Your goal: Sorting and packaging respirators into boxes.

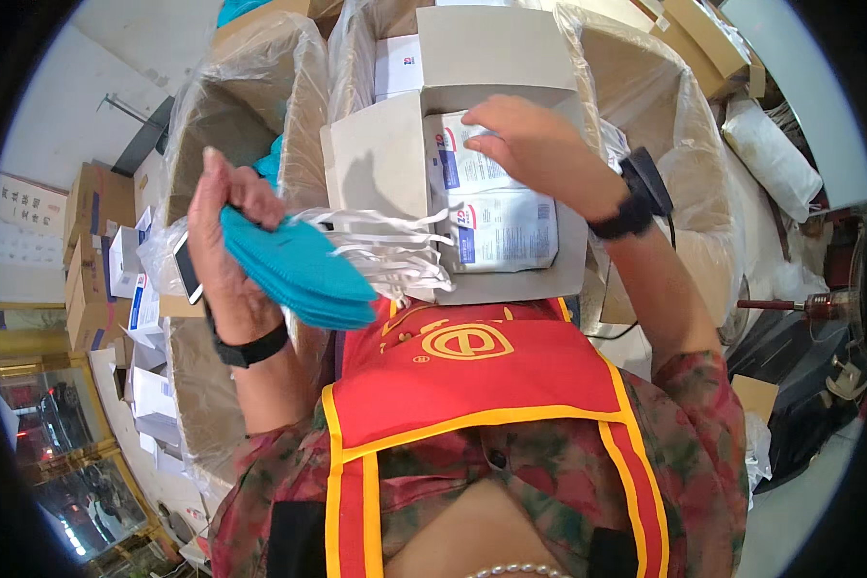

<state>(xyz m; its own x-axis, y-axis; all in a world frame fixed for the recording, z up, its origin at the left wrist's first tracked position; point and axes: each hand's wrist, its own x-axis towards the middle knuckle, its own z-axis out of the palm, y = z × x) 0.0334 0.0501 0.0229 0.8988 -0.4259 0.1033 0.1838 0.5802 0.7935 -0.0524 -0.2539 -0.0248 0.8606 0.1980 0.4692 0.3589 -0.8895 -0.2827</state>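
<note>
My left hand (223, 217) is closed round the edge of a stack of teal face masks (299, 275). Their white ear loops (395, 241) trail to the right, as far as the near edge of an open carton (374, 183). Inside that carton lie white sealed packets (511, 233) with blue and red print. Over the far packet hovers my right hand (530, 143), its thumb and forefinger apart and nothing seen between them. Whether its fingertips touch the packet I cannot tell, and its other fingers are partly hidden.
Large boxes lined with clear plastic stand at the left (303, 106) and right (645, 77). More teal masks show in the left one. A phone (187, 268) lies beside my left wrist. Small white cartons (154, 395) are piled at far left; a white bag (771, 159) lies at far right.
</note>
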